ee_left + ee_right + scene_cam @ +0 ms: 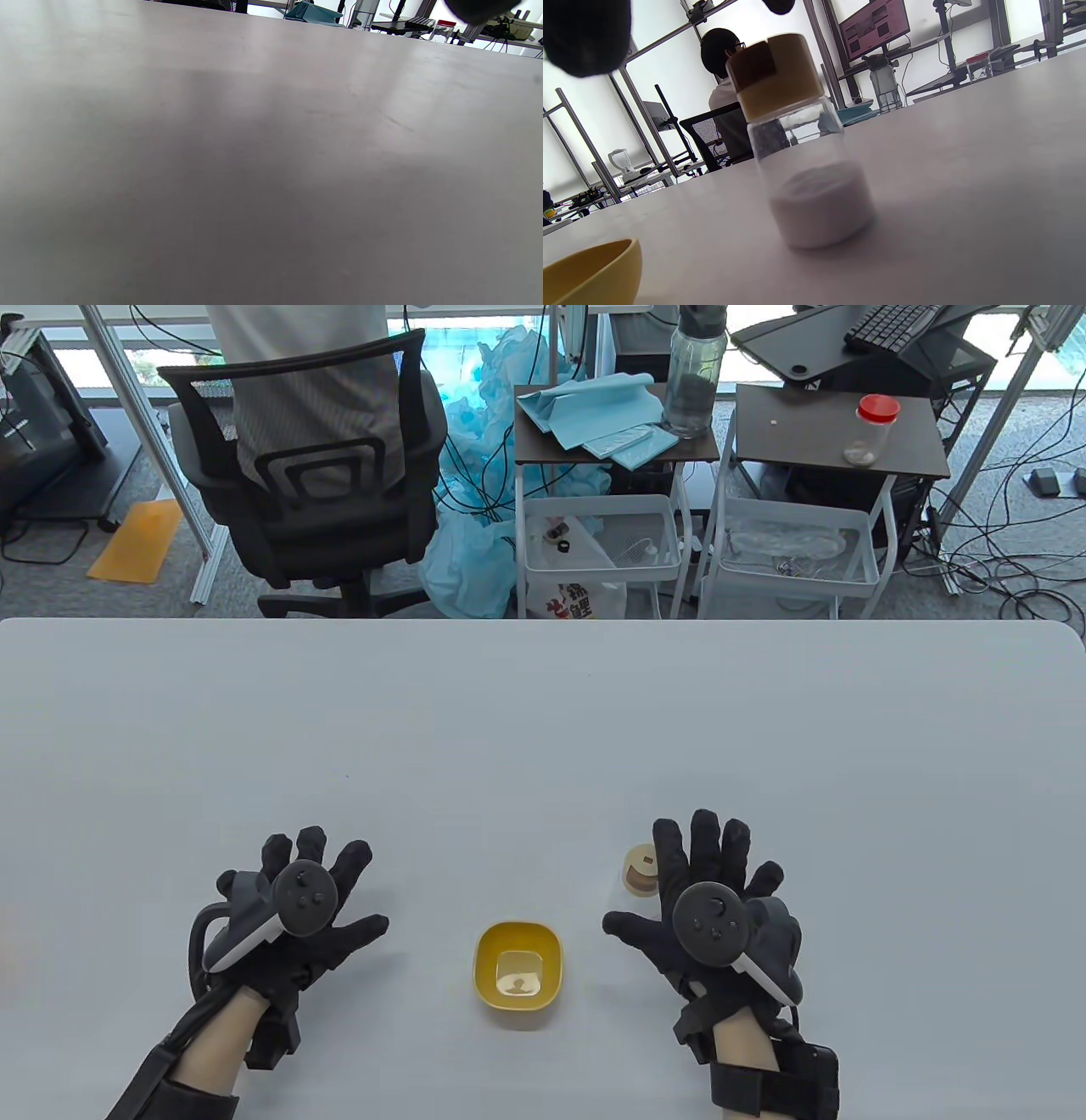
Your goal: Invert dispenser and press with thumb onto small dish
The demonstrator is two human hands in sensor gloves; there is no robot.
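Observation:
A small yellow dish [518, 976] sits on the white table [543, 712] between my hands; its rim shows at the lower left of the right wrist view [589, 271]. The dispenser [640, 871], a clear jar with a tan cap, stands upright just left of my right fingers. In the right wrist view the dispenser [801, 144] holds white powder at its bottom. My right hand [704, 891] hovers flat with fingers spread, holding nothing. My left hand [297, 899] is flat and spread, empty, left of the dish.
Beyond the far table edge stand an office chair [314, 466], two small side tables with blue cloth [594, 411], a water bottle [694, 377] and a red-lidded jar [872, 428]. The left wrist view shows only table surface [254, 169].

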